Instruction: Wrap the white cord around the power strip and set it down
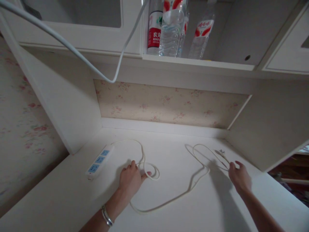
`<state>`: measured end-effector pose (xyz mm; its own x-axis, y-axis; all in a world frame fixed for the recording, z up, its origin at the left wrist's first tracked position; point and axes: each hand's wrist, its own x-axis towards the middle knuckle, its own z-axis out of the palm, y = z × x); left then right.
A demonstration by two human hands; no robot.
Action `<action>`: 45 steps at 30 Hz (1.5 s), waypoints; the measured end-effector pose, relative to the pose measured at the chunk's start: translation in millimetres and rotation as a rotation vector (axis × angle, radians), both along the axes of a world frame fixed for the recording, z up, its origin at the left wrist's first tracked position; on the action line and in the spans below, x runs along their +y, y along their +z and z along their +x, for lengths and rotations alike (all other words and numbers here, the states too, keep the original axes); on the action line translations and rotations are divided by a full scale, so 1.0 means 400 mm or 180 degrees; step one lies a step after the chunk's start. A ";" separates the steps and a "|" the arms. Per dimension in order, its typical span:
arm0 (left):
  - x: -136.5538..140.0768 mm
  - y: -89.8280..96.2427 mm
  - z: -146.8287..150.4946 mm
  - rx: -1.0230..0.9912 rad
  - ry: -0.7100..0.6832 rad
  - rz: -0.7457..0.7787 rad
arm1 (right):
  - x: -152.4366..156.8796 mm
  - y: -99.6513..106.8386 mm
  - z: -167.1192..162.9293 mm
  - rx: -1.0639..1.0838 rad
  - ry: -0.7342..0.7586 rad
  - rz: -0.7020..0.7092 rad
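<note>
A white power strip [99,161] with blue socket faces lies at the left of the white desk top. Its thin off-white cord [166,203] runs across the desk in loose bends. My left hand [131,178], with a silver bangle at the wrist, has curled fingers on the cord beside a small loop; the thumb reaches into that loop. Over on the right, my right hand [240,177] pinches the cord near its plug end. Metal prongs of the plug [222,151] show just beyond the fingertips; the exact grip is partly hidden.
A white cable [79,58] hangs in front of the upper cabinet at the left. Several plastic bottles [171,35] stand in the open shelf [198,62] above the desk. White side panels [277,122] bound the desk, with floral wallpaper [166,103] at the back.
</note>
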<state>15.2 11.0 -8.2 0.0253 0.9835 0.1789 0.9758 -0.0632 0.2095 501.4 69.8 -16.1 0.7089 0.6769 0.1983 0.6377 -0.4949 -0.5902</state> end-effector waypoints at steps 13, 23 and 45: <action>0.179 0.097 -0.102 0.0101 0.0708 0.0426 | -0.263 0.055 -0.560 -0.1035 0.4813 -0.0143; 0.300 0.049 -0.246 0.0749 0.0352 0.0121 | -0.042 -0.058 -0.380 -0.0909 0.2682 -0.0152; 0.163 -0.017 -0.495 0.0550 0.1638 -0.0296 | 0.158 -0.019 -0.067 -0.0447 0.0074 -0.1073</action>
<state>-182.7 76.2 -15.1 -0.4418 0.8882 0.1264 0.8965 0.4423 0.0254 474.4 133.0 -23.5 0.6742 0.7365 0.0557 0.7144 -0.6311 -0.3023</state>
